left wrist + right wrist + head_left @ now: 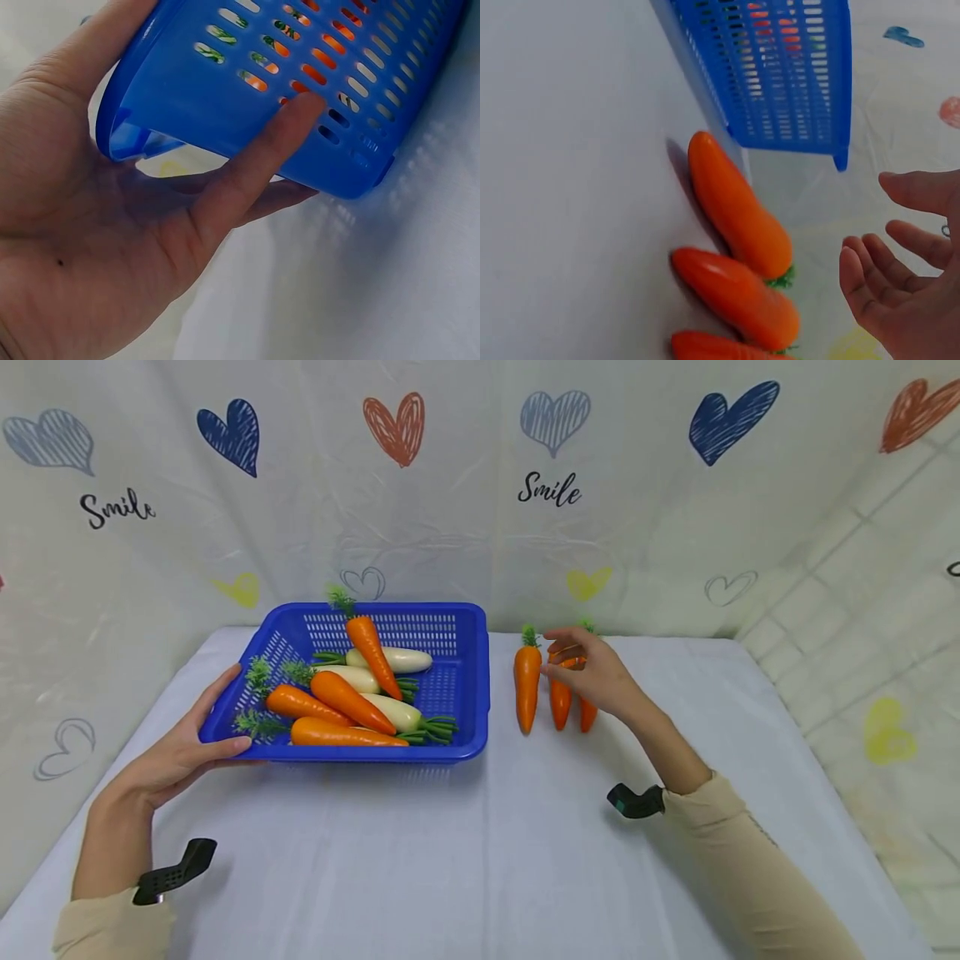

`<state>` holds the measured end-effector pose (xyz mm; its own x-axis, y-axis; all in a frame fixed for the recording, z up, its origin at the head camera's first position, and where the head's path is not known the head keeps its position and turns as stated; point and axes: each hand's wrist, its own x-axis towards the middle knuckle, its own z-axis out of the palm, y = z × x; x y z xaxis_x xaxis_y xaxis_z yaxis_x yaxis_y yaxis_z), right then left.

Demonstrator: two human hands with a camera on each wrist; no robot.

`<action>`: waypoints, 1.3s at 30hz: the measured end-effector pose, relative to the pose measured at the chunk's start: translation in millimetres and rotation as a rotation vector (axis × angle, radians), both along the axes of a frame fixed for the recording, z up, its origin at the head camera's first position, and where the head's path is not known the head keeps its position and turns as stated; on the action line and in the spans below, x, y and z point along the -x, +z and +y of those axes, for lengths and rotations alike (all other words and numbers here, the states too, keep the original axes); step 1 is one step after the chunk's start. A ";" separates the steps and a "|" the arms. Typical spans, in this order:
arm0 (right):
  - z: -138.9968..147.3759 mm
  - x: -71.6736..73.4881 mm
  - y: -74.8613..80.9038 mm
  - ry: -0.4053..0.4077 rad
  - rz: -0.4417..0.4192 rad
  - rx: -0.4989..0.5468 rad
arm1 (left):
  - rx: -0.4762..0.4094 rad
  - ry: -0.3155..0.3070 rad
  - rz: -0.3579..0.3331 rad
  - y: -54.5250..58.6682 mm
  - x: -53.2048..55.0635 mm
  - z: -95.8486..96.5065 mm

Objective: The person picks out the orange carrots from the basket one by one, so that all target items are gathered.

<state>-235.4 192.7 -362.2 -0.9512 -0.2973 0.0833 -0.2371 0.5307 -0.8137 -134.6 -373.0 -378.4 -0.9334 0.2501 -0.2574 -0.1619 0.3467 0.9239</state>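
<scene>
My left hand point(176, 752) grips the left front corner of a blue plastic basket point(482, 693); in the left wrist view its fingers point(255, 161) lie against the slotted wall point(225, 97). Inside are several orange carrots point(352, 700) with green tops and white radishes point(401, 660). One carrot point(371, 652) leans across the radishes, its top over the back rim. Right of the basket, three carrots lie in a row: left point(527, 689), middle point(560, 703) and right point(588, 716). Above the middle and right ones hovers my right hand point(600, 672), fingers loosely bent, nothing in it.
A white cloth covers the table point(480, 860). Behind it hangs a pale curtain point(450, 510) printed with hearts and the word Smile, close to the basket's back. Each wrist carries a black camera mount, one at the left point(176, 872) and one at the right point(636, 802).
</scene>
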 end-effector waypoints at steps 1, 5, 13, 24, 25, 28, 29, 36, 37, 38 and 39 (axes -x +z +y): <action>-3.1 0.0 0.4 0.006 0.001 0.007 | 0.001 0.002 -0.002 0.5 -0.2 0.3; -15.1 -0.4 1.1 0.032 0.015 0.031 | 0.009 0.003 -0.009 1.2 -0.8 2.0; -39.7 -7.1 7.8 0.088 0.093 0.145 | 0.025 -0.012 0.007 2.4 -0.1 0.4; -71.0 -18.1 5.5 0.178 0.125 0.249 | 0.036 -0.002 -0.004 4.6 -1.5 2.8; -72.7 -18.7 5.1 0.188 0.133 0.253 | 0.038 -0.004 -0.004 4.7 -1.5 3.1; -78.4 -19.6 4.6 0.211 0.151 0.250 | 0.040 -0.010 -0.005 4.5 -1.6 3.6; -80.4 -20.2 5.3 0.214 0.152 0.248 | 0.040 -0.011 -0.005 4.4 -1.7 3.7; -96.6 -19.5 11.1 0.235 0.125 0.257 | 0.053 -0.005 0.003 4.0 -0.3 4.3; -98.9 -19.1 12.0 0.241 0.124 0.254 | 0.051 -0.007 0.005 4.0 -0.1 4.1; -101.5 -18.7 12.8 0.246 0.122 0.250 | 0.047 -0.009 0.005 3.9 -0.1 3.9; -103.9 -18.2 13.5 0.250 0.121 0.244 | 0.046 -0.008 0.005 3.9 -0.2 3.9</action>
